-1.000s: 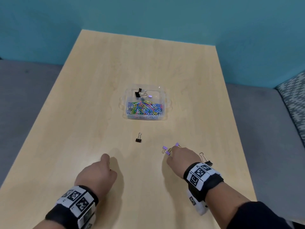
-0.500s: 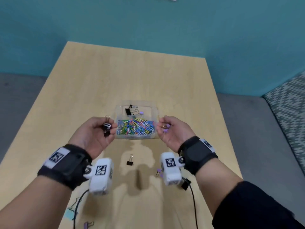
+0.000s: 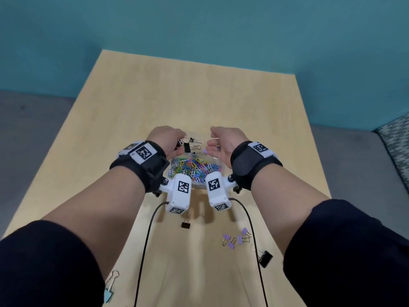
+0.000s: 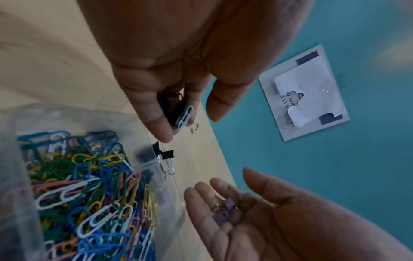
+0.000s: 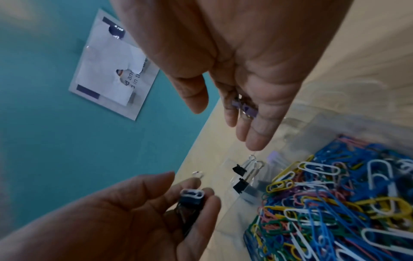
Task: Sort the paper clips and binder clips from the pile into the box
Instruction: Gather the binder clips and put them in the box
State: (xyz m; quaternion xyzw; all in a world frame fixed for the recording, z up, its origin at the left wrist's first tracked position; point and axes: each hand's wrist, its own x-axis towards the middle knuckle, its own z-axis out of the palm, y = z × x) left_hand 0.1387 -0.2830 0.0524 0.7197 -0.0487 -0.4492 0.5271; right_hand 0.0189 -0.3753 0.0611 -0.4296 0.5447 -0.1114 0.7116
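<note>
Delivery is happening at frame centre: left hand (image 3: 165,138) is gripping black binder clips (image 4: 176,113) and a white paper clip (image 4: 185,118), right hand (image 3: 223,141) is cupping purple binder clips (image 5: 243,106) over the clear plastic box (image 3: 218,163), so releasing into the far compartment should come next.

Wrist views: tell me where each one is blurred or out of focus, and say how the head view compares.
Left wrist view: the clear plastic box's near wall is a smeared haze, while the white paper clip in the left hand is sharp. Right wrist view: the colourful paper clips soften toward the far right edge. Head view: evenly sharp, with wide-angle bending of the light wooden table.
</note>
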